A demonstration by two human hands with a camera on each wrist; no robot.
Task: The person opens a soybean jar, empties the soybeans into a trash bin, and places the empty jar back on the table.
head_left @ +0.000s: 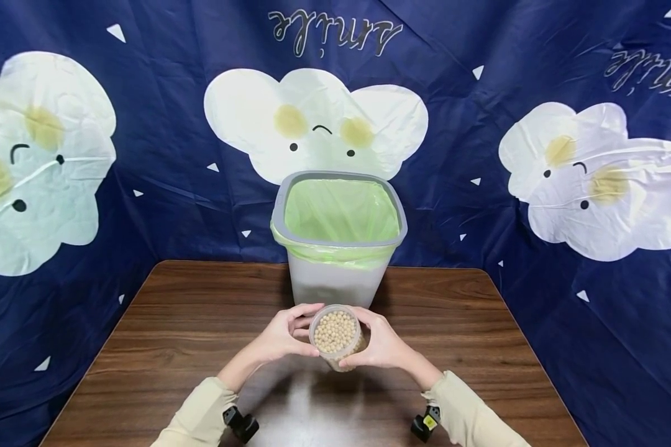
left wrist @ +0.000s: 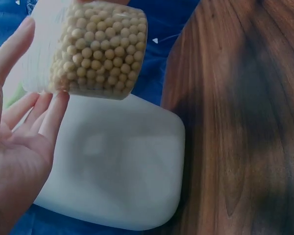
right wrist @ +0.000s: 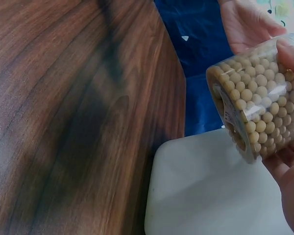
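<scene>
A clear plastic jar of soybeans (head_left: 335,335), lidless with its mouth toward the head camera, is held up above the table in front of the bin. Round beige beans show through its wall in both wrist views, below a clear band near the rim. My left hand (head_left: 282,335) holds it from the left, thumb near the rim and fingertips against the wall. On the other side my right hand (head_left: 383,341) grips the jar, thumb on the near side and fingers around the far side. The jar's underside, with a label, appears in the right wrist view.
Behind the jar stands a pale bin (head_left: 335,282) with a grey rim and a green liner bag (head_left: 341,211); its mouth faces up. The brown wooden table (head_left: 201,323) ends at a blue cloth backdrop (head_left: 173,155) with cloud prints on three sides.
</scene>
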